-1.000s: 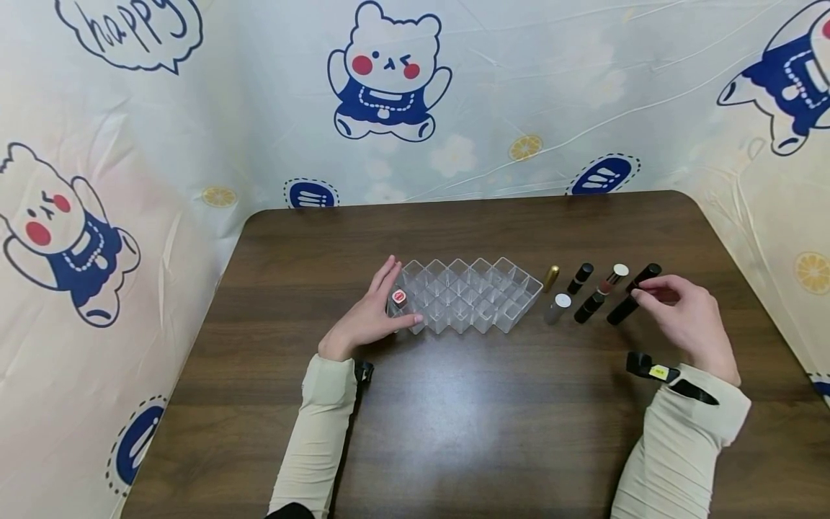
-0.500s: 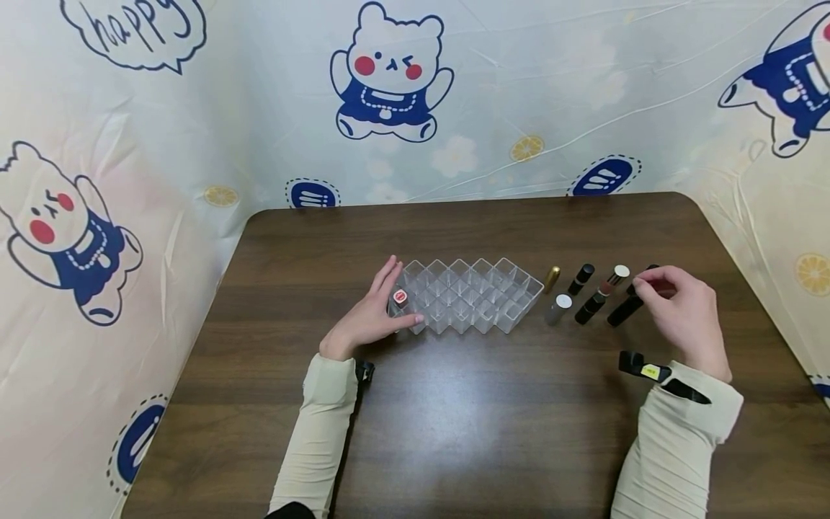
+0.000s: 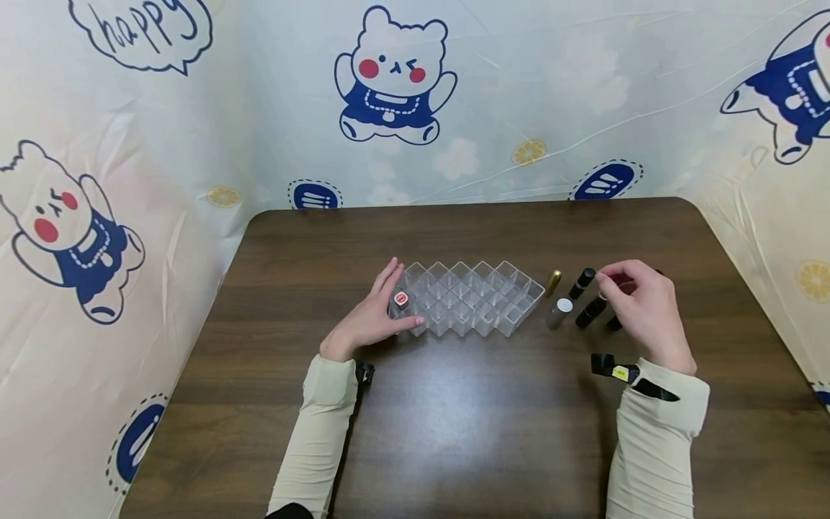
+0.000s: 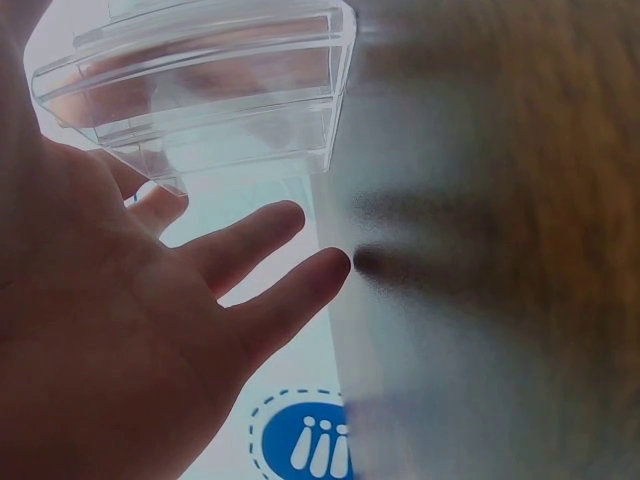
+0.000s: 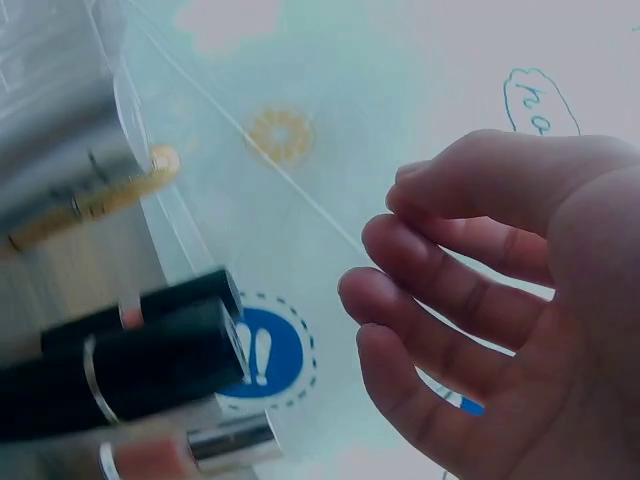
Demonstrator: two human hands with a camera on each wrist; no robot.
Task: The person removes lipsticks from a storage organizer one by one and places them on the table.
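Note:
My left hand [image 3: 371,317] rests at the left end of a clear lipstick organizer [image 3: 463,299], its fingers extended and spread, thumb along the front side. In the left wrist view the organizer [image 4: 220,90] stands beside those straight fingers. One lipstick [image 3: 401,300] with a red-and-white top sits in its left-end compartment. My right hand [image 3: 642,310] hovers over the tubes to the right, fingers loosely bent. Nothing shows between its fingers in the right wrist view. A black tube [image 3: 582,283] and another black tube [image 3: 591,310] are nearest; the hand partly hides others.
Between the organizer and my right hand stand a gold tube [image 3: 552,282] and a grey tube with a white top [image 3: 560,315]. A tube with a silver end [image 5: 235,442] shows low in the right wrist view. Everything stands on a dark wooden table [image 3: 467,418], with a printed sheet [image 3: 259,86] around it.
My right hand has moved left, from the rightmost black tube to over the tubes beside it, and now covers the white-topped one. My left hand and the organizer have stayed put.

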